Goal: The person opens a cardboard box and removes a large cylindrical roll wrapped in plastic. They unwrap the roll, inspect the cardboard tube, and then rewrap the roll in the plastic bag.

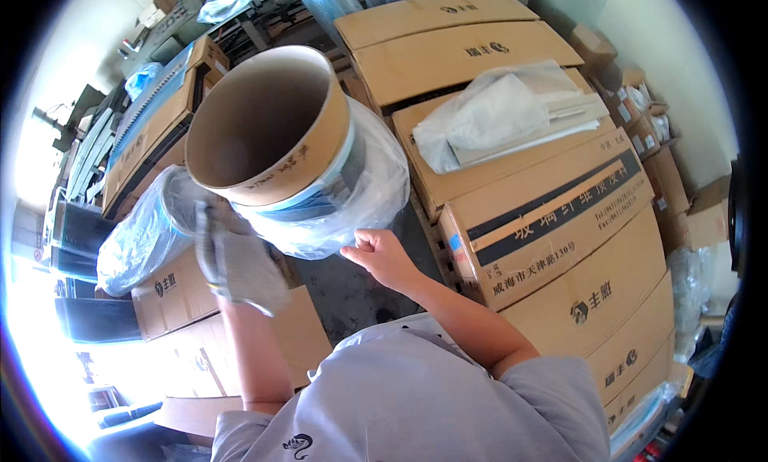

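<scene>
I flank a plastic-wrapped cardboard tube beside the carton stack's left edge.
My right hand curls at the wrap, grip unclear; my gloved left hand blurs near the rim, hold impossible to tell.

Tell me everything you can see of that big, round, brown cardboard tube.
The wide, hollow, brown cardboard tube is between brown cardboard cartons, its open end facing up. Dark marks run below its rim. Around it, lower down, are a blue layer and crinkled clear plastic film. The bare right hand, fingers curled, is at the film's near edge; whether it grips is unclear. The left hand, in a pale glove, is blurred nearby; contact can't be told.
</scene>
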### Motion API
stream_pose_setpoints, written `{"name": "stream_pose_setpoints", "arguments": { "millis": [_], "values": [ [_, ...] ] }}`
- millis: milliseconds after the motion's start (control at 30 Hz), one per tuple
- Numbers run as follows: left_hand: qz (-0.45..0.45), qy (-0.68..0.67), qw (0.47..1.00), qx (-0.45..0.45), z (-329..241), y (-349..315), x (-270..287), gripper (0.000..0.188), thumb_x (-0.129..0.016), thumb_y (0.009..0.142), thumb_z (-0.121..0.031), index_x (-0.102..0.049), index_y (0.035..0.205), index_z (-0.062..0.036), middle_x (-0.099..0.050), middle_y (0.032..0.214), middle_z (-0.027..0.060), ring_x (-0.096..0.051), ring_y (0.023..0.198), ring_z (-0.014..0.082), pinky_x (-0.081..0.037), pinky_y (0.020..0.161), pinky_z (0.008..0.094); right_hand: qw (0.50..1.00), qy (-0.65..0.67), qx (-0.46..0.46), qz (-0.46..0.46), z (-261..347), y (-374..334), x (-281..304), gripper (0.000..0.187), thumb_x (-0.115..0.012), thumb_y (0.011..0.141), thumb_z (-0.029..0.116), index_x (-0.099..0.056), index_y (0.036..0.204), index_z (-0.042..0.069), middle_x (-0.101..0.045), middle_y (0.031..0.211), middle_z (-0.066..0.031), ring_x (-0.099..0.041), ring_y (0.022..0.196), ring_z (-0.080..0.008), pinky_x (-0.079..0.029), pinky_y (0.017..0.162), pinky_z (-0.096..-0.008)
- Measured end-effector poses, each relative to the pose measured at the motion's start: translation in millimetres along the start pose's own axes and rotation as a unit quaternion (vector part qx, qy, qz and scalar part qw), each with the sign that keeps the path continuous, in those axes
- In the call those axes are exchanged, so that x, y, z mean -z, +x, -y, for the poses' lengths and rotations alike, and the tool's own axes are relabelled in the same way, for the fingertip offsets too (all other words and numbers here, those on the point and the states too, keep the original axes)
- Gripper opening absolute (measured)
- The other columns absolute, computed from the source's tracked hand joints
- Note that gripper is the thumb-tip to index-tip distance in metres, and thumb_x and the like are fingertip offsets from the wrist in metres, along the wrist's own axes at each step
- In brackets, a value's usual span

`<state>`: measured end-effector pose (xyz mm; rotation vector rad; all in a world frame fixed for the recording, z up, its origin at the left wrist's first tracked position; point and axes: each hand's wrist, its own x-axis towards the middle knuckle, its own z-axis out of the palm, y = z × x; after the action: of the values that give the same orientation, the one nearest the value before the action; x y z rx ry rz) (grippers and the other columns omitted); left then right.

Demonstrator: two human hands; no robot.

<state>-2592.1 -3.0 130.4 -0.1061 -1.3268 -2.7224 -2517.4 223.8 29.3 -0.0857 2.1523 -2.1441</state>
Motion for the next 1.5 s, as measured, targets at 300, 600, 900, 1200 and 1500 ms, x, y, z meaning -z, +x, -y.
{"name": "stream_pose_setpoints", "arguments": {
  "millis": [300,600,900,1200,1500],
  "values": [
    [-0.079,0.138,0.987,0.006,33,-48,-16,0.015,-0.058,0.095,-0.012,-0.065,0.105,-0.0019,-0.056,0.068,-0.0026,-0.048,0.056,0.0055,-0.037,0.051,0.0191,0.984,0.121,0.087,0.093,42,4,-58,0.033,-0.071,0.084,0.012,-0.057,0.113,0.004,-0.060,0.101,-0.0038,-0.057,0.082,-0.0102,-0.047,0.073,-0.0267],
    [0.079,-0.057,0.982,0.163,63,-63,26,0.059,-0.071,0.085,-0.042,-0.055,0.126,-0.0021,-0.061,0.117,0.0038,-0.059,0.104,0.0151,-0.049,0.088,0.0321,0.908,0.414,-0.060,0.024,97,28,-48,0.007,-0.064,0.089,0.007,-0.057,0.090,0.006,-0.061,0.080,-0.0016,-0.054,0.071,-0.0047,-0.044,0.063,-0.0232],
    [0.129,-0.043,0.969,0.205,53,-63,16,0.040,-0.077,0.078,-0.017,-0.059,0.109,0.0002,-0.064,0.093,0.0056,-0.062,0.081,0.0160,-0.052,0.071,0.0286,0.983,0.088,0.160,-0.013,62,23,-60,0.009,-0.064,0.087,0.003,-0.056,0.084,0.002,-0.057,0.073,0.0026,-0.050,0.067,-0.0041,-0.041,0.059,-0.0214],
    [-0.076,0.262,0.962,0.017,103,-17,35,0.006,-0.060,0.082,-0.005,-0.054,0.083,-0.0046,-0.055,0.080,0.0015,-0.048,0.071,0.0111,-0.043,0.064,0.0275,0.976,0.003,0.212,-0.050,60,1,-51,0.012,-0.067,0.081,0.003,-0.055,0.081,0.003,-0.056,0.065,-0.0054,-0.052,0.057,-0.0153,-0.038,0.052,-0.0317],
    [0.102,0.556,0.825,-0.011,106,-86,-35,0.011,-0.064,0.083,-0.002,-0.057,0.091,0.0019,-0.058,0.083,0.0034,-0.051,0.077,0.0125,-0.048,0.073,0.0287,0.953,-0.134,0.044,-0.267,-3,5,-17,0.025,-0.061,0.072,-0.008,-0.045,0.088,0.003,-0.057,0.069,-0.0181,-0.059,0.072,-0.0437,-0.043,0.060,-0.0464]
  ]
}}
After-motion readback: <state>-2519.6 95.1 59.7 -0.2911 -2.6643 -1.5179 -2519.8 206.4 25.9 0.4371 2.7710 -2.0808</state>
